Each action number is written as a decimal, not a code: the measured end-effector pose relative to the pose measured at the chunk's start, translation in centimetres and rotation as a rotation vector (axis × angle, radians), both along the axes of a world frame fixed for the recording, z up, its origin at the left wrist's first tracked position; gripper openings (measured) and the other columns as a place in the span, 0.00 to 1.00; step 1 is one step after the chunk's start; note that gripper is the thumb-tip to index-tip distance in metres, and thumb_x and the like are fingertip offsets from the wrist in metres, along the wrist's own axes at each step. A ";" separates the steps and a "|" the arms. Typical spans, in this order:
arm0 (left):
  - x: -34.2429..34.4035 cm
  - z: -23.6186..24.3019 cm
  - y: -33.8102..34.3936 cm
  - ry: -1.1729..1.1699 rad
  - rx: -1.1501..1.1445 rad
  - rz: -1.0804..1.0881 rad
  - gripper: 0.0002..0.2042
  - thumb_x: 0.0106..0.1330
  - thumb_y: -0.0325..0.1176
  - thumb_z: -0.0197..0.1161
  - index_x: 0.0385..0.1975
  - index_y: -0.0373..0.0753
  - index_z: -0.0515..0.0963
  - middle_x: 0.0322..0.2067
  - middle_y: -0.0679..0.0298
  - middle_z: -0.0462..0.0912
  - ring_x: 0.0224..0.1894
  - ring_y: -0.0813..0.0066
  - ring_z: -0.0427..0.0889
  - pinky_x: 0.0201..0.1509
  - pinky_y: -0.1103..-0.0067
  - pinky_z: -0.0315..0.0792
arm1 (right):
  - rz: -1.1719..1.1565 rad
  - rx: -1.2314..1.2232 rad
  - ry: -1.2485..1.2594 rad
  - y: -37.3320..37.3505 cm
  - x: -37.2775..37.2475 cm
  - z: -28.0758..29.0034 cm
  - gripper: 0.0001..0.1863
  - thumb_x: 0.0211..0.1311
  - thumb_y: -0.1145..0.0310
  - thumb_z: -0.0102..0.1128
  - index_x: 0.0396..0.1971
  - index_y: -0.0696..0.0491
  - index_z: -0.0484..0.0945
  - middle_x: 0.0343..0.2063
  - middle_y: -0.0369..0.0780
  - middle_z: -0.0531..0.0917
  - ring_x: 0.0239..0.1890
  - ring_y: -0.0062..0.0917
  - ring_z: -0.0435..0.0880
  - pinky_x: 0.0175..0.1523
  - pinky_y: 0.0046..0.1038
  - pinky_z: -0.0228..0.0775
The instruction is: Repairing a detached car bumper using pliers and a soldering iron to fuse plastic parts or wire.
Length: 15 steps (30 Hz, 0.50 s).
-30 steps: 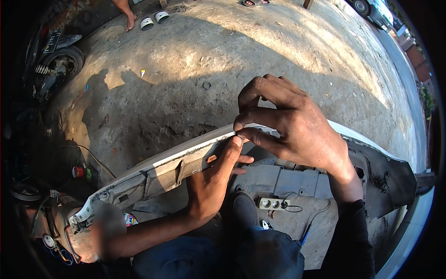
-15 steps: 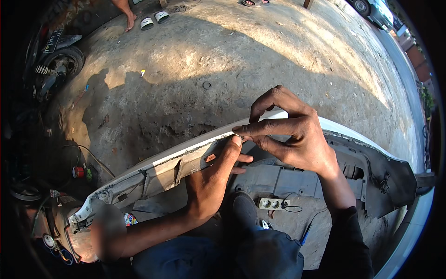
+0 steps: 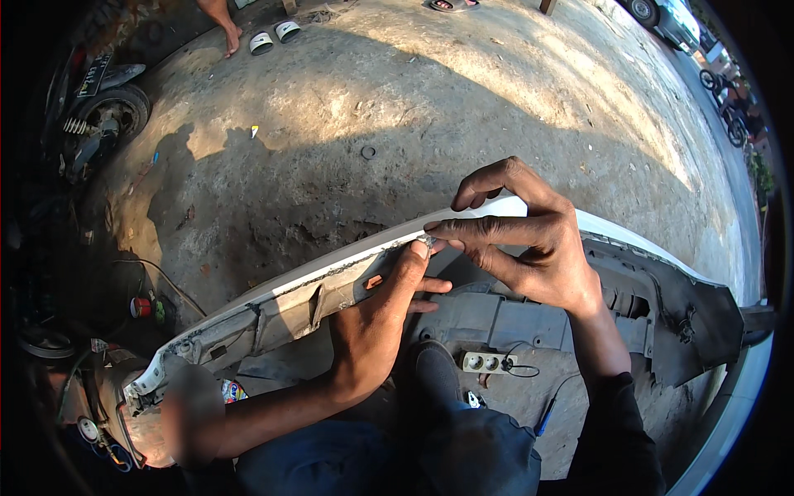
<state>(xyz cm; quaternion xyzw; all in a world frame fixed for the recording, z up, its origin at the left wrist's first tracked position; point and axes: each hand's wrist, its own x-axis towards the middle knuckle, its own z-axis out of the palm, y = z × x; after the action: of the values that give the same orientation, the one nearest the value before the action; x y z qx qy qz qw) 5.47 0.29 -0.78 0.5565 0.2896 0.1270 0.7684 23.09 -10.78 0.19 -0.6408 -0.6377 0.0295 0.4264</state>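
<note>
A white car bumper (image 3: 356,248) stretches across in front of me, its grey inner side turned toward me. My left hand (image 3: 364,343) grips its upper edge, thumb pressed on the rim and fingers passing underneath. Right beside that thumb, the index finger and thumb of my right hand (image 3: 542,248) come together at the rim, while the other fingers curl above. Whatever small thing they pinch there is too hidden to make out. Dark, rough material runs along the edge next to both hands. A small orange-brown piece (image 3: 374,282) lies against the inner side by my left hand.
Under the bumper, near my shoe (image 3: 436,372), lie a power strip (image 3: 490,362) with a black cord and a blue-handled tool (image 3: 545,417) on a cable. A motorcycle wheel (image 3: 116,116), sandals (image 3: 275,38) and another person's leg (image 3: 222,23) are farther off. A rusty tank (image 3: 149,438) stands at lower left.
My right hand has shifted slightly to the right along the rim. The left hand keeps its place. A motorbike with a rider has come into view on the road at far right.
</note>
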 end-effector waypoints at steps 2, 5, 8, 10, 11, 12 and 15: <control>0.0 -0.1 0.0 0.000 0.003 0.003 0.23 0.73 0.46 0.55 0.56 0.32 0.74 0.51 0.54 0.81 0.43 0.67 0.86 0.42 0.75 0.80 | 0.010 0.007 -0.013 0.1 0.0 -0.5 0.16 0.46 0.74 0.71 0.39 0.49 0.89 0.37 0.39 0.80 0.42 0.28 0.80 0.46 0.32 0.75; -0.1 0.1 0.0 -0.018 -0.005 -0.025 0.24 0.74 0.47 0.53 0.57 0.32 0.73 0.52 0.53 0.80 0.43 0.66 0.85 0.43 0.74 0.80 | -0.144 0.037 0.185 0.3 0.2 -0.5 0.11 0.51 0.74 0.71 0.37 0.51 0.87 0.37 0.38 0.82 0.35 0.25 0.81 0.46 0.31 0.77; -0.5 0.2 -0.2 -0.028 0.038 -0.044 0.23 0.75 0.46 0.50 0.57 0.31 0.72 0.52 0.50 0.80 0.41 0.61 0.86 0.41 0.71 0.82 | -0.280 0.066 0.251 -0.1 1.6 -0.3 0.07 0.53 0.73 0.71 0.33 0.54 0.85 0.32 0.36 0.83 0.34 0.20 0.80 0.44 0.26 0.74; -0.9 0.3 -0.3 -0.022 0.095 -0.030 0.23 0.76 0.44 0.47 0.57 0.29 0.72 0.51 0.47 0.80 0.38 0.56 0.87 0.37 0.69 0.84 | -0.325 0.091 0.284 -0.1 2.5 -0.9 0.05 0.55 0.73 0.71 0.30 0.55 0.83 0.28 0.34 0.83 0.34 0.17 0.79 0.42 0.23 0.72; -1.1 0.5 -0.3 0.003 0.096 -0.047 0.23 0.76 0.44 0.47 0.57 0.29 0.71 0.51 0.47 0.80 0.38 0.56 0.87 0.37 0.68 0.84 | -0.352 0.072 0.390 0.0 3.1 -1.4 0.05 0.56 0.72 0.70 0.30 0.55 0.83 0.29 0.34 0.83 0.33 0.16 0.79 0.42 0.24 0.72; -1.4 0.7 -0.2 0.028 0.096 -0.062 0.23 0.76 0.44 0.46 0.57 0.29 0.71 0.51 0.47 0.80 0.39 0.56 0.87 0.37 0.68 0.84 | -0.376 0.052 0.498 0.0 3.8 -2.0 0.05 0.57 0.71 0.70 0.30 0.55 0.84 0.29 0.34 0.84 0.32 0.16 0.79 0.42 0.24 0.72; -2.0 1.0 0.1 0.053 -0.009 -0.145 0.23 0.76 0.46 0.50 0.59 0.33 0.70 0.52 0.53 0.81 0.40 0.66 0.85 0.41 0.77 0.79 | -0.362 -0.111 0.542 0.0 6.5 -3.2 0.07 0.60 0.69 0.68 0.33 0.57 0.84 0.30 0.36 0.85 0.34 0.17 0.81 0.45 0.24 0.73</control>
<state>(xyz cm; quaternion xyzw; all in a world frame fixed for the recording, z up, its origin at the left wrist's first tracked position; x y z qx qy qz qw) 3.47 0.41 0.19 0.5756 0.2693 0.0547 0.7702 29.54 -10.75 -3.05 -0.7348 -0.3742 0.1572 0.5434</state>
